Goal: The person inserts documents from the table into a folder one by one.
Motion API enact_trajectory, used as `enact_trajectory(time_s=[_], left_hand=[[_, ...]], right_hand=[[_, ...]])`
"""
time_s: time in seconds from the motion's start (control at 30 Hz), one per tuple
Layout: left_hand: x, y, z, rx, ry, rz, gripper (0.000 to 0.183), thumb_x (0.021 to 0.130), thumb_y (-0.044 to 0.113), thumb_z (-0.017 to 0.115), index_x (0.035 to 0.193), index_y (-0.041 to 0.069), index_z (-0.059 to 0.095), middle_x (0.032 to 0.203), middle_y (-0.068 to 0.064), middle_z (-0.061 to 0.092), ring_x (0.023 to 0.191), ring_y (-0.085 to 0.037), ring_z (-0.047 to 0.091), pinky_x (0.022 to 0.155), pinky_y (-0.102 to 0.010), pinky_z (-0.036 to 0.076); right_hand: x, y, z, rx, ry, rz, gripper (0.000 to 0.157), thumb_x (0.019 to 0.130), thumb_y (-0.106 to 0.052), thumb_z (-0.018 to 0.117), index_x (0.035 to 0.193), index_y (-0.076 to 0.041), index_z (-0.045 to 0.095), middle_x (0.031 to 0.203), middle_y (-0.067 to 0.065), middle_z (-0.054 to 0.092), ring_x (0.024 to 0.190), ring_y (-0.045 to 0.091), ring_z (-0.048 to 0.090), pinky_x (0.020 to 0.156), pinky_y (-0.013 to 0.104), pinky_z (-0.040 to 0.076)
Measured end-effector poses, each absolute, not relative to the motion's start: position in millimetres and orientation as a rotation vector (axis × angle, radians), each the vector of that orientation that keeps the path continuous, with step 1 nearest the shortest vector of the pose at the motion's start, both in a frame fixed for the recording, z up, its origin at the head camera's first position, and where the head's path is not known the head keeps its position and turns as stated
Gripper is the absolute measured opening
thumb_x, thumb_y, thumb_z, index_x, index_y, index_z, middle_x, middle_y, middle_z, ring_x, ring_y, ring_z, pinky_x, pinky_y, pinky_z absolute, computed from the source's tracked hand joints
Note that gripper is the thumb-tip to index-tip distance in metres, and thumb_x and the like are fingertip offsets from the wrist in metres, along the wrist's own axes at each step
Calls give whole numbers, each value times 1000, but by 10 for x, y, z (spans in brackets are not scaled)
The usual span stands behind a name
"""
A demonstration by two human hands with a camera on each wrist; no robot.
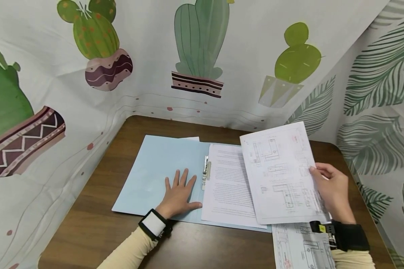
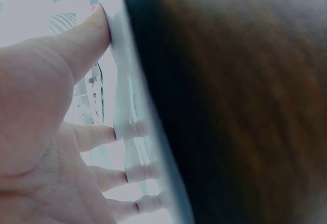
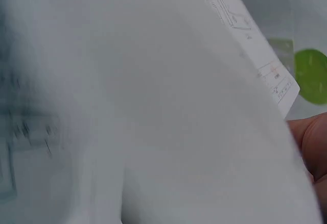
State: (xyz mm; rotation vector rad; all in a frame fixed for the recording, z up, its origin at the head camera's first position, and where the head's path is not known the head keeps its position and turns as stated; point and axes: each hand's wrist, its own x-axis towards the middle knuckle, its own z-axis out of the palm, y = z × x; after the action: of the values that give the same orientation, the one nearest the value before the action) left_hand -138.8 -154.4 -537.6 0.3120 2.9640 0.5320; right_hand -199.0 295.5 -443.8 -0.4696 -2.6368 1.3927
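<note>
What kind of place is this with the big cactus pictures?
Probably a paperwork desk, home or office I can't tell: there's a brown table, an open blue folder with printed sheets, and a cactus-patterned backdrop behind.

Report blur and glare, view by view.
Head: fairly even light, the blue folder and drawing sheet fairly clear, small text unreadable; left wrist: washed-out white behind the left hand, the brown tabletop blurred; right wrist: dim, greyish, the near paper out of focus, printed edge at upper right clearer.

The left hand [image 1: 179, 195] lies palm down, fingers spread; the right hand [image 1: 334, 187] pinches, fingers curled.
</note>
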Motion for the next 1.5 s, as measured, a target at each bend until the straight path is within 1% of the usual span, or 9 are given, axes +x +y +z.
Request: enact_trajectory(time_s=[0.23,0.43,0.53,0.77,1.07,1.23,1.5], left_hand=[[-1374,-1551,-5401,309,2958,547,99,81,61,80,155,6,44,166,-27,21,152,-54,10,109,-82,9],[-1375,-1553,-5433,308,2961,540,99,81,61,79,155,6,44,166,-27,21,152,-53,10,109,-81,9],[-1375,-1548,-5434,309,2957,537,99,81,61,79,156,7,44,166,-27,21,152,-54,9,109,-81,8],[-1384,-1545,-5430,309,2953,528,99,81,61,79,156,7,44,166,-26,21,152,-53,10,109,-81,8],[-1386,-1538,-5431,301,2946,523,100,81,62,79,156,7,43,167,-26,20,153,-53,8,110,-81,7],[-1386,-1530,-5426,300,2944,520,100,81,62,79,156,7,43,167,-26,20,153,-53,9,109,-81,8],[-1399,-1525,-5420,297,2958,512,101,80,63,79,156,8,43,167,-26,20,153,-53,9,109,-82,9]], right_hand=[[-2040,2676,-4601,-491,-2628,1480,41,103,-35,62,135,-9,63,105,-2,71,75,9,67,60,23,54],[-2073,2493,-4744,-513,-2630,1553,42,104,-35,60,138,-9,61,119,11,68,79,11,68,63,24,55],[-2076,2425,-4807,-506,-2618,1585,42,105,-34,60,138,-8,61,123,15,67,79,12,68,63,24,55],[-2082,2243,-4931,-541,-2621,1631,40,105,-30,60,138,-9,61,125,16,68,81,13,68,65,22,56],[-2120,2001,-5071,-527,-2609,1699,36,104,-27,62,134,-7,64,120,16,69,82,14,68,65,21,55],[-2123,1935,-5132,-518,-2601,1745,35,104,-26,62,133,-6,64,118,17,69,83,16,68,66,21,54],[-2127,1864,-5183,-523,-2607,1744,32,104,-26,62,130,-7,66,112,14,70,82,17,67,65,22,53]])
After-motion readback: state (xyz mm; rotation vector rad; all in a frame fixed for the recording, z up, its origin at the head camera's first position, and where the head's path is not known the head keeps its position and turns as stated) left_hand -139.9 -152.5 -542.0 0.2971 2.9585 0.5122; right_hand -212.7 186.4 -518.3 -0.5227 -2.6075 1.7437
